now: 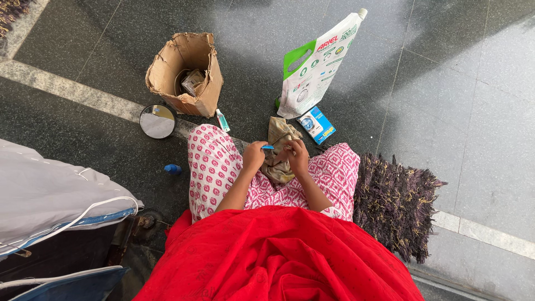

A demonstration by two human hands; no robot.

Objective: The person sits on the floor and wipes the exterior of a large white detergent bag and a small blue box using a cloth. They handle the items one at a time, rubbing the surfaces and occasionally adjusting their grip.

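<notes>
Both hands grip at her lap: left hand [254, 155] pinches a blue tool [268, 147] pointing three o'clock toward the right hand [298, 156], which clutches the cloth [278, 150].

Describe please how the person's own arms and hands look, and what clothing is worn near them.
Both forearms are bare, with no sleeves reaching them. The left hand and right hand wear no gloves; rings or bangles cannot be made out. Nearby clothing: a red garment and pink-and-white patterned trousers.

Small blue tool [268, 147], crumpled olive cloth [278, 150]
</notes>
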